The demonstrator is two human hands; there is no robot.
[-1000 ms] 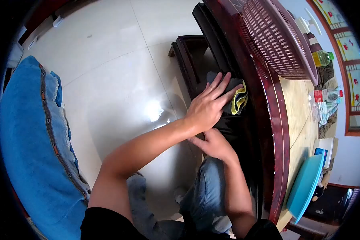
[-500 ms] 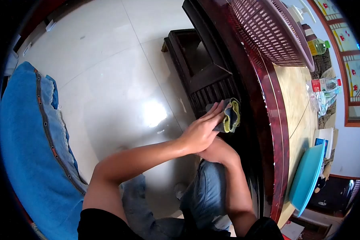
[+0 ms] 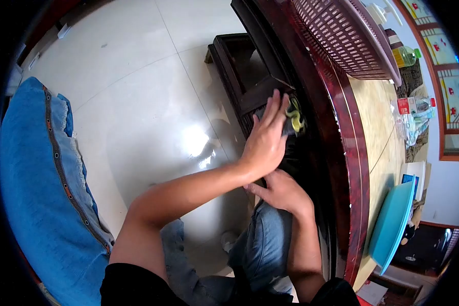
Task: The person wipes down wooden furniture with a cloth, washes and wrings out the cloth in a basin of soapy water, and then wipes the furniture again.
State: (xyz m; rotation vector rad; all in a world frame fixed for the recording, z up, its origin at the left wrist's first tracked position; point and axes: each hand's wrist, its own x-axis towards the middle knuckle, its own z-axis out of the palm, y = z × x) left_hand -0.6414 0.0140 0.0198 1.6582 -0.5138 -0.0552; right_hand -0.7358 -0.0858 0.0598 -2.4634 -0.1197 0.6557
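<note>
My left hand (image 3: 264,145) presses a dark cloth with yellow-green edging (image 3: 295,117) against the dark slatted side of the wooden table (image 3: 251,113). Its fingers are stretched along the cloth, which is partly hidden behind them. Below the left wrist, my right hand (image 3: 286,193) rests by my knee in blue jeans (image 3: 266,229), close to the dark wood. The right thumb points out to the left, and nothing shows in that hand; some of its fingertips are hidden.
On the tabletop (image 3: 375,122) stand a purple perforated basket (image 3: 341,38), bottles (image 3: 415,105) and a turquoise basin (image 3: 392,227). A blue cover (image 3: 41,183) drapes something at left. Pale shiny tiles (image 3: 132,102) form the floor.
My left hand and the cloth have moved up along the dark panel. My right hand shows more now, its thumb spread out below the left wrist.
</note>
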